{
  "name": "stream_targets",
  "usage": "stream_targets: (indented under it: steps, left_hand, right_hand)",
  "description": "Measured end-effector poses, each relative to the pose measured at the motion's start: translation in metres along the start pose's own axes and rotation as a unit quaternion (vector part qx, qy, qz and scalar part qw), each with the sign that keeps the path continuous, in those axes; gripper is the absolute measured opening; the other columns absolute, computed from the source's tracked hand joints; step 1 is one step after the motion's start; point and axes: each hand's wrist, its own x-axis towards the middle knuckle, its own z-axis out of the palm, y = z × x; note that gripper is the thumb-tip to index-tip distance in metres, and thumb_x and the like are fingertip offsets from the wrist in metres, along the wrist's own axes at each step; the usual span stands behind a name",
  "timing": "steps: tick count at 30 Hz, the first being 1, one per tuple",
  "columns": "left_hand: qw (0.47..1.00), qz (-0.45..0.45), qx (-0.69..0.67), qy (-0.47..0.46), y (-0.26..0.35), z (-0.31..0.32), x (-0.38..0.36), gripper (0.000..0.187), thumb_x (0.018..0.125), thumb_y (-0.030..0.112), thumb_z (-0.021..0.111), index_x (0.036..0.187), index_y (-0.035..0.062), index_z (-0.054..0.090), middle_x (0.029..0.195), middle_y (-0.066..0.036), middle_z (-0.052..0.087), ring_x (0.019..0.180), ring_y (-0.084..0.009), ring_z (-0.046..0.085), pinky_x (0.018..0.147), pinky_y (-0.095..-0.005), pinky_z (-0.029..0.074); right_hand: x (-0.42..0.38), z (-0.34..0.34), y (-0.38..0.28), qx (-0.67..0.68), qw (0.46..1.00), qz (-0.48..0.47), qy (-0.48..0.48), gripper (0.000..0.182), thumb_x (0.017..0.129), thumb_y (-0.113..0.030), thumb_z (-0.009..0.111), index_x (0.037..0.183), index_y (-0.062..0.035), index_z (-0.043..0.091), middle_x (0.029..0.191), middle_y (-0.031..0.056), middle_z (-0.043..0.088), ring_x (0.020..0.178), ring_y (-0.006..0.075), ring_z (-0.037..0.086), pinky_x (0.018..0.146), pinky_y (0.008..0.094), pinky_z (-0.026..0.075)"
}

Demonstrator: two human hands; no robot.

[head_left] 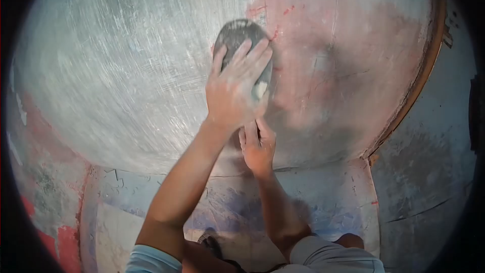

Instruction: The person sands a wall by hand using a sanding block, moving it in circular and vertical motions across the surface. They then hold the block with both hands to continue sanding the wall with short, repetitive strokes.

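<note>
A dark oval pad (238,31) lies against a large curved surface (136,71), smeared grey-white. My left hand (235,88) rests over the pad, fingers spread and stretched across its face. A small pale spot shows on the pad beside the left hand. Just below the left wrist is my right hand (258,146), its fingers partly curled and pointing up toward the pad's lower end. What those fingers close on is hidden behind the left hand.
Right of the pad spreads a reddish-pink patch (348,50) on the curved surface. A brown raised edge (422,78) bounds it at the far right. Below runs a stained ledge (227,202); red paint marks the lower left. My legs and a dark shoe show at the bottom.
</note>
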Motion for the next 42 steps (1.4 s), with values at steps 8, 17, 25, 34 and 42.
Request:
stream_targets:
  steps: [8, 17, 25, 34, 42]
  left_hand:
    - [0.996, 0.028, 0.011, 0.082, -0.015, -0.001, 0.066, 0.063, 0.074, 0.011, 0.07, 0.137, 0.0144, 0.071, 0.15, -0.004, 0.064, 0.141, -0.0297, 0.058, 0.122, -0.0551, 0.036]
    - [1.0, 0.01, 0.001, 0.022, -0.004, -0.008, 0.018, 0.066, 0.073, 0.011, 0.071, 0.138, 0.0131, 0.07, 0.15, -0.005, 0.065, 0.142, -0.0299, 0.058, 0.123, -0.0537, 0.035]
    - [0.998, 0.031, 0.006, 0.058, -0.016, -0.007, 0.048, 0.067, 0.071, 0.01, 0.072, 0.138, 0.0125, 0.07, 0.15, -0.005, 0.064, 0.142, -0.0328, 0.057, 0.122, -0.0548, 0.036]
    - [0.989, 0.02, -0.138, -0.048, 0.003, 0.001, -0.043, 0.068, 0.073, 0.024, 0.086, 0.139, 0.013, 0.07, 0.16, -0.01, 0.054, 0.15, -0.0349, 0.049, 0.124, -0.0627, 0.027]
    - [0.941, -0.057, -0.288, 0.165, 0.036, 0.025, -0.06, 0.075, 0.086, 0.009, 0.084, 0.153, -0.0029, 0.051, 0.159, -0.029, 0.043, 0.145, -0.0419, 0.049, 0.116, -0.0476, 0.044]
  right_hand:
    - [0.058, 0.01, -0.048, 0.092, 0.991, 0.096, -0.022, 0.028, 0.108, -0.017, 0.053, 0.084, -0.0038, 0.057, 0.058, -0.0017, 0.049, 0.049, 0.0062, 0.045, 0.047, 0.028, 0.035]
    - [0.01, 0.002, -0.015, 0.038, 0.996, 0.079, -0.028, 0.017, 0.105, -0.01, 0.054, 0.106, 0.0015, 0.067, 0.07, 0.0051, 0.056, 0.058, 0.0104, 0.052, 0.054, 0.0317, 0.041]
    - [0.036, 0.013, -0.022, -0.014, 0.998, 0.054, -0.021, 0.029, 0.105, -0.016, 0.055, 0.121, 0.0033, 0.069, 0.078, 0.0234, 0.065, 0.063, 0.0356, 0.06, 0.064, 0.0427, 0.05]
    - [-0.047, -0.014, 0.039, -0.031, 0.998, -0.002, 0.048, 0.03, 0.107, -0.009, 0.054, 0.13, 0.0054, 0.067, 0.083, 0.0106, 0.068, 0.072, 0.0133, 0.061, 0.064, 0.0318, 0.051]
    - [-0.009, -0.028, 0.021, -0.098, 0.991, -0.046, 0.084, 0.035, 0.11, -0.012, 0.053, 0.138, 0.0066, 0.064, 0.097, 0.0139, 0.075, 0.077, 0.0153, 0.067, 0.068, 0.032, 0.054]
